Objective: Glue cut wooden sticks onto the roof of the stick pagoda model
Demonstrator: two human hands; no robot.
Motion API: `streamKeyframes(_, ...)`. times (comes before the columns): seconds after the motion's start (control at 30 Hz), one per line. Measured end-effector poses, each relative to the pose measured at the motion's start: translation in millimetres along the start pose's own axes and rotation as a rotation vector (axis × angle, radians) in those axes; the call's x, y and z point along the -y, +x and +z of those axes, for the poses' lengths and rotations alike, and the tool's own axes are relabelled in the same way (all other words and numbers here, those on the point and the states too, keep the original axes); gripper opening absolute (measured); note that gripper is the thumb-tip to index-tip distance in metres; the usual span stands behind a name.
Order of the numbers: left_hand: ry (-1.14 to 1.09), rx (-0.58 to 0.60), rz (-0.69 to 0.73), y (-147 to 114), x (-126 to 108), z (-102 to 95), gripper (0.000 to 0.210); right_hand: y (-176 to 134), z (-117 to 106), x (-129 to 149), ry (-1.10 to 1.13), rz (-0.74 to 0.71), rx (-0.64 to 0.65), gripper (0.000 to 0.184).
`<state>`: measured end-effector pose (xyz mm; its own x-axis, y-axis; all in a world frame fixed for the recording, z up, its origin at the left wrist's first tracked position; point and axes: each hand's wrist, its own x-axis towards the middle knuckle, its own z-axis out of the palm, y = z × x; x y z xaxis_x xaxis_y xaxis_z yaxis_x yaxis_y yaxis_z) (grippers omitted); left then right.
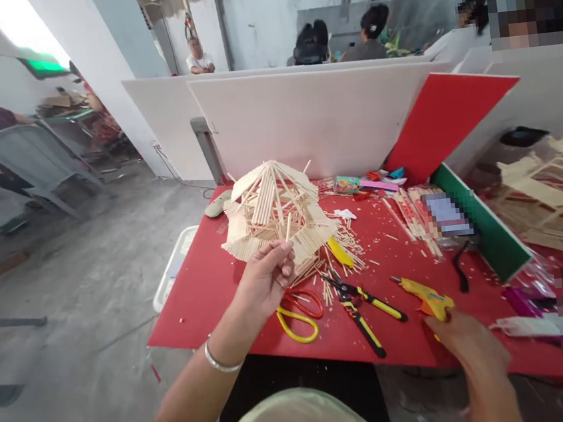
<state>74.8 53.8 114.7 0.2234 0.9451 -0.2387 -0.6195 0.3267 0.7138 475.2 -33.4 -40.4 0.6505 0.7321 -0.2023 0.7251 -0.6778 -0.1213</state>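
Note:
In front of me on the red tabletop [196,307] stands a model pavilion [248,231] built of thin pale wooden sticks, with a partly covered peaked roof. My left hand [263,277] is closed in a pinch on a short wooden stick [288,226], held up before the model's near side. Over to the right, my right hand [474,342], somewhat blurred, is wrapped round the handle of a yellow hot glue gun [428,295], whose nozzle points left. Between the hands lie yellow-and-black-handled cutters [360,317] and scissors [299,330] with red and yellow handles.
Loose sticks [348,241] and scraps litter the table beside the model. A phone [447,213] and bundled sticks [415,217] lie farther right, next to a green board [484,223]. Another stick model [551,189] stands beyond it. White panels [312,120] close off the back; people sit behind them.

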Motion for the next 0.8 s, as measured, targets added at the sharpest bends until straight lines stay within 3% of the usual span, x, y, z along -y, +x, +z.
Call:
streamKeyframes(0.1,-0.028,0.023,0.02,15.6,-9.0,-5.5,0.029,-4.5,-4.1,3.5,0.086,-0.006,0.045,0.052)
streamKeyframes(0.2,-0.056,0.029,0.016,26.1,-16.3,-9.1,0.028,-20.0,-20.8,17.9,0.306,-0.021,-0.059,0.058)
streamKeyframes(0.3,-0.07,0.02,0.017,30.6,-23.5,-11.0,0.029,-41.2,-45.5,44.4,0.66,-0.037,-0.171,0.061)
streamKeyframes(0.4,-0.061,0.003,0.029,31.8,-29.7,-10.0,0.03,-59.5,-70.3,76.3,0.988,-0.172,-0.162,0.055)
streamKeyframes(0.53,-0.05,0.001,0.037,33.1,-34.2,-6.6,0.029,-76.1,-96.1,117.8,1.202,-0.409,-0.041,0.043)
streamKeyframes(0.63,-0.046,-0.015,0.046,34.5,-34.1,-5.7,0.028,-86.1,-112.2,149.2,1.284,-0.593,-0.025,0.035)
streamKeyframes(0.8,-0.035,-0.06,0.074,36.2,-30.5,-5.9,0.027,-100.0,-135.6,199.6,1.022,-0.64,-0.319,0.036)
